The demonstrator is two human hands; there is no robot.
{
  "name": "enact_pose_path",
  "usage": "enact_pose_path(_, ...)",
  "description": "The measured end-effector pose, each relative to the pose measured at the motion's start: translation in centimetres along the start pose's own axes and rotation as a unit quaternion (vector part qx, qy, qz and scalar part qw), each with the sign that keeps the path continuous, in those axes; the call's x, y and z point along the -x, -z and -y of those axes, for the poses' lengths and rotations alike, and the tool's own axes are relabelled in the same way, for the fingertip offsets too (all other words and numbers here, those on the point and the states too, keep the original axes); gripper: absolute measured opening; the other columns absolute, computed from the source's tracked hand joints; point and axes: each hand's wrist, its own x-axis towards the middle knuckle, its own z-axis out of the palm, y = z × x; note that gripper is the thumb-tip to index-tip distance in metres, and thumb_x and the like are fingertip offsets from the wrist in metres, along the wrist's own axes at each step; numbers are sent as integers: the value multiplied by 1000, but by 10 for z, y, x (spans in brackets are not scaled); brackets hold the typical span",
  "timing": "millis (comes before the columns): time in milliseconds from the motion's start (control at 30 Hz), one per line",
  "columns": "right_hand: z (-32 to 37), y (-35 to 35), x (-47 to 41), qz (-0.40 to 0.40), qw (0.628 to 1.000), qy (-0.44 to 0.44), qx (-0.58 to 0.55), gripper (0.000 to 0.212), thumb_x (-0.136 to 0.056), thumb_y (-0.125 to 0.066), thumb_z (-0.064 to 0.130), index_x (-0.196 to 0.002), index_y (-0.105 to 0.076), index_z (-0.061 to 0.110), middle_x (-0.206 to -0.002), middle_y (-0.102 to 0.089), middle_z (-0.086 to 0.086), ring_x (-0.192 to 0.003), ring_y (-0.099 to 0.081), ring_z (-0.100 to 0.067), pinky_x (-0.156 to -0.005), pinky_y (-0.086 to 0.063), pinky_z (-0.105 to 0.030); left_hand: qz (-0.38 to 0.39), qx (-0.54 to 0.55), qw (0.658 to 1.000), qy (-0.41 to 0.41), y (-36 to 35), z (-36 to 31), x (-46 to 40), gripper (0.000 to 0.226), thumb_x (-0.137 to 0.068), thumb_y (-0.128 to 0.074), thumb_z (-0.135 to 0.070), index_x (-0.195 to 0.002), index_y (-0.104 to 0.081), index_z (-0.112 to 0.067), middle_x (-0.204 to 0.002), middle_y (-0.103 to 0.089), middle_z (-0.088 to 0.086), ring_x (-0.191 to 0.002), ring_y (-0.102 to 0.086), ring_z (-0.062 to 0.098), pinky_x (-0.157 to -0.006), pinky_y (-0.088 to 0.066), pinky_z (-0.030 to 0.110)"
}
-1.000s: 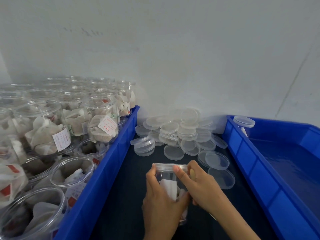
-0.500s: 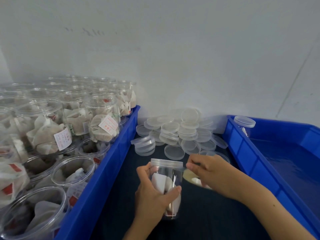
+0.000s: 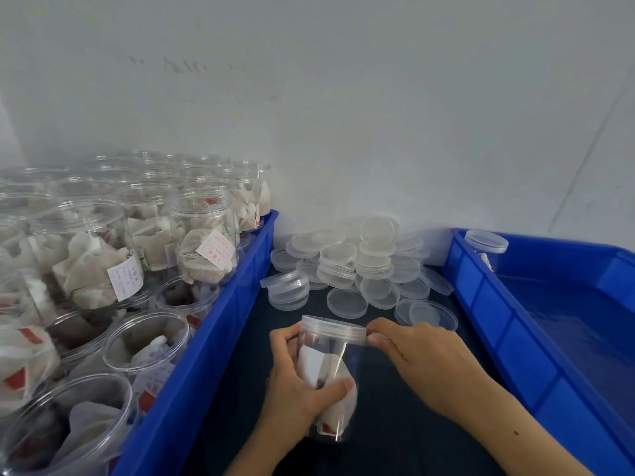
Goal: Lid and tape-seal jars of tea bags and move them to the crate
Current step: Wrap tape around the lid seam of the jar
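The left hand point(image 3: 299, 389) grips the clear plastic jar of tea bags point(image 3: 328, 379), already lidded; the right hand point(image 3: 415, 359) pinches at its lid rim, probably taping. Right of the hands, the blue plastic crate point(image 3: 515, 338) holds one lidded jar point(image 3: 486, 242); many open jars point(image 3: 144, 341) wait left.

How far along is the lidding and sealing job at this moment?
Early. Done: only one lidded jar stands in the right crate. In hand: the left hand grips a lidded jar while the right hand pinches at its lid edge; tape is not clearly visible. Left: many open jars fill the left crate, beside a pile of loose lids.
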Motion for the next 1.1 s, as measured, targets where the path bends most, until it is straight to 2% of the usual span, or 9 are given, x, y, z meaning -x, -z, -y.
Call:
enact_pose_path(133, -1, -6, -3, -12, 997, -28, 75, 43, -104, -33, 44, -144, -22, 40, -111, -66, 7, -95, -65, -12, -60, -39, -23, 7, 14, 1000, 6, 3, 1, 0, 84, -47, -88, -34, -109, -35, -54, -118, -59, -16, -106, -60, -1, -99, -50, 42)
enact_pose_path(200, 1, -10, -5, 1, 995, -39, 90, 50, -103, -42, 37, -146, -16, 42, -118, -65, 6, -99, -65, -13, -63, -43, -24, 7, 20, 1000, 5, 3, 3, 0, 85, -49, -88, -30, -113, -35, -50, -117, -60, -17, -109, -60, 2, -100, -49, 44)
enact_pose_path(433, 1, -15, -11, -14, 1000, 12, 0, 44, -105, -32, 37, -148, -22, 40, -84, -52, 11, -84, -61, -15, -66, -43, -28, 30, 51, 998, 9, 9, 6, -1, 93, -41, -87, -37, -118, -36, -40, -109, -61, -27, -105, -63, 4, -81, -55, 25)
enact_pose_path(567, 0, -13, -18, 2, 999, 31, -43, 47, -103, -22, 47, -149, -12, 49, -71, -40, 11, -71, -54, -14, -69, -52, -34, 44, 83, 995, 32, 12, 10, -4, 94, -41, -87, -34, -121, -38, -25, -115, -62, -2, -98, -68, 15, -72, -56, 25)
enact_pose_path(700, 4, -14, -20, 20, 994, 47, -92, 45, -102, -17, 50, -146, -11, 57, -72, -47, 11, -61, -46, -6, -65, -45, -29, 65, 95, 993, 34, 15, 13, -8, 92, -44, -87, -33, -120, -37, -20, -119, -60, 8, -100, -69, 21, -73, -57, 29)
enact_pose_path(833, 13, -17, -13, 58, 971, 1, -232, 38, -104, -24, 44, -138, -20, 61, -81, -65, 1, -62, -55, -6, -75, -53, -35, 90, 85, 992, 27, 17, 11, -9, 90, -48, -85, -38, -122, -36, -26, -125, -56, 3, -108, -66, 14, -77, -56, 27)
enact_pose_path(900, 15, -16, -10, 58, 962, -22, -264, 38, -104, -23, 43, -138, -24, 61, -91, -68, 2, -77, -62, -8, -83, -52, -34, 98, 79, 992, 24, 16, 9, -7, 86, -51, -82, -44, -124, -39, -32, -130, -54, -1, -113, -62, 10, -81, -56, 28)
enact_pose_path(1000, 17, -16, -7, 41, 960, -49, -272, 38, -104, -23, 43, -139, -31, 56, -68, -56, 10, -64, -53, -3, -72, -48, -27, 93, 57, 994, 28, 16, 4, 0, 82, -58, -78, -52, -130, -39, -48, -136, -45, -18, -119, -55, 1, -90, -51, 23)
enact_pose_path(1100, 24, -13, -4, 33, 955, -79, -285, 38, -105, -23, 41, -140, -34, 53, -69, -54, 10, -65, -52, -3, -76, -49, -28, 95, 22, 995, 22, 12, -2, 7, 90, -80, -74, -46, -144, -12, -49, -136, -30, -35, -125, -37, -19, -97, -39, 9)
